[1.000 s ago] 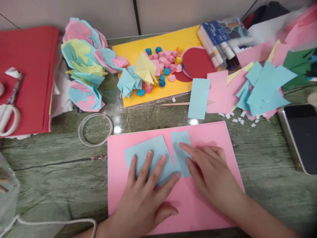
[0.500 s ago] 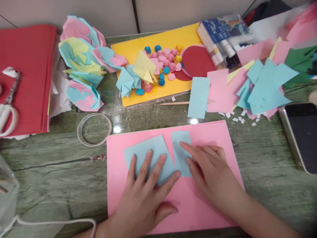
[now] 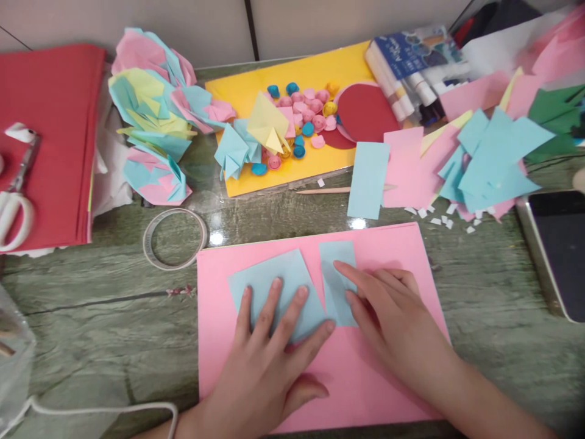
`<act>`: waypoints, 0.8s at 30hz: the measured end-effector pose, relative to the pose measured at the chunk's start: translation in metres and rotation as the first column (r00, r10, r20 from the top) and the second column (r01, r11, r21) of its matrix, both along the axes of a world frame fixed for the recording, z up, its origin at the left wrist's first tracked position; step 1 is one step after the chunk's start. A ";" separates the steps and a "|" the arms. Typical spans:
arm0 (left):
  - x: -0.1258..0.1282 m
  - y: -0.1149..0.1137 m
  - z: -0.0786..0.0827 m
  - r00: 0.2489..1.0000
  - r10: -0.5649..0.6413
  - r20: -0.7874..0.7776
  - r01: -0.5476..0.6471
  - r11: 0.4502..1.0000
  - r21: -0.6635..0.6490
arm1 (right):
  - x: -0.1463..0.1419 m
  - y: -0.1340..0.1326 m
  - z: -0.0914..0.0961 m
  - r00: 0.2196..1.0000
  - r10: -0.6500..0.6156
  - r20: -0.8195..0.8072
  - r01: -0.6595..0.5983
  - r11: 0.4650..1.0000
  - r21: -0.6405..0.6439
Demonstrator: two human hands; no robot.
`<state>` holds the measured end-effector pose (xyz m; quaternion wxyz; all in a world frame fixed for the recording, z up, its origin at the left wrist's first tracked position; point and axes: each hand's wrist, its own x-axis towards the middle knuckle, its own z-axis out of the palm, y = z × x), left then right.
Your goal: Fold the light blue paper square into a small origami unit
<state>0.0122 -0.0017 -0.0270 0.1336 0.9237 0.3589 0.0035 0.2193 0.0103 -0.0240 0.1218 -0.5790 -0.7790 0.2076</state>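
Note:
A pink sheet lies on the green table in front of me. Two light blue paper pieces rest on it: a larger square and a narrower strip beside it. My left hand lies flat on the blue square with its fingers spread. My right hand presses the narrow blue strip with stretched fingers, its other fingers curled on the pink sheet.
A tape ring lies left of the pink sheet. Scissors rest on red paper. Behind are folded paper shapes, a yellow board with small paper rolls, glue sticks, cut paper scraps and a phone.
The narrow blue strip and my right hand have shifted very slightly to the right. My left hand stays pressed on the blue square.

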 end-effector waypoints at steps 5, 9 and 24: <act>0.000 0.000 0.000 1.000 -0.002 0.002 0.002 1.000 -0.001 | 0.001 -0.001 -0.002 1.000 0.002 0.001 -0.002 1.000 -0.023; 0.000 0.001 0.000 1.000 -0.006 -0.011 0.007 1.000 0.006 | 0.001 -0.002 -0.001 1.000 0.005 -0.007 -0.005 1.000 -0.018; 0.003 -0.001 0.000 0.999 0.016 -0.042 -0.016 1.000 0.013 | 0.005 0.000 0.000 1.000 0.030 -0.005 -0.030 0.998 -0.053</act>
